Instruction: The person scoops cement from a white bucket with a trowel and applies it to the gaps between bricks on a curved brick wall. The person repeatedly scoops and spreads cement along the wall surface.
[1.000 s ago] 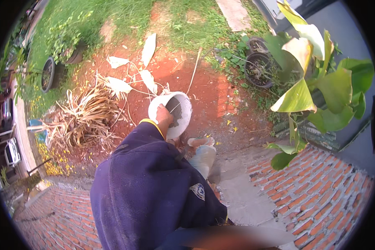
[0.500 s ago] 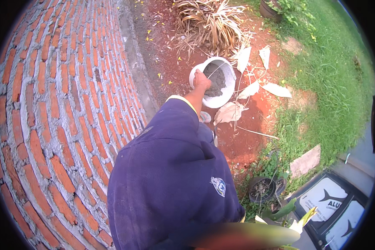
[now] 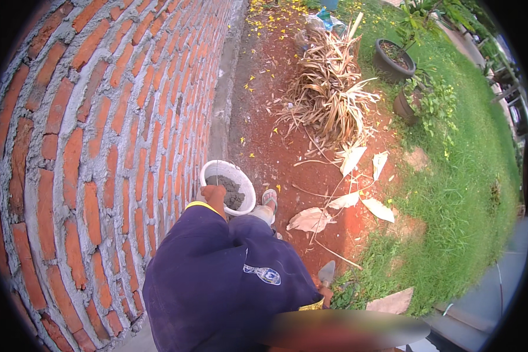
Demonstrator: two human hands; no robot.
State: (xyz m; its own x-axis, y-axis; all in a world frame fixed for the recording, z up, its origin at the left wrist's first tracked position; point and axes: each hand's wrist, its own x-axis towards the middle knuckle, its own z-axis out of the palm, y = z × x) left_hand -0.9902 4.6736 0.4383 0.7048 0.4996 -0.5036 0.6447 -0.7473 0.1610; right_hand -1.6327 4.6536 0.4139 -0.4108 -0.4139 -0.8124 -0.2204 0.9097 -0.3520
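Note:
My left hand point(image 3: 214, 195) is closed on a white bucket point(image 3: 248, 198) at its near left side, where the thin wire handle runs. Grey wet mortar point(image 3: 230, 192) lies inside. The bucket hangs close beside the brick wall point(image 3: 108, 176), in front of my legs. Low on the right, my right hand point(image 3: 324, 293) grips a trowel point(image 3: 327, 271) with its metal blade pointing forward. Most of that hand is hidden by my dark blue sleeve.
Alongside the wall's foot runs a concrete strip point(image 3: 220, 111). Dry leaves point(image 3: 334, 88) are heaped ahead on red soil, with large fallen leaves point(image 3: 311, 220) nearer. Potted plants point(image 3: 394, 61) stand by the grass point(image 3: 463, 176) at right. My sandalled foot point(image 3: 270, 199) is beside the bucket.
The bucket in my left hand has moved left, away from the large fallen leaves and toward the wall. My right hand with the trowel has come into sight.

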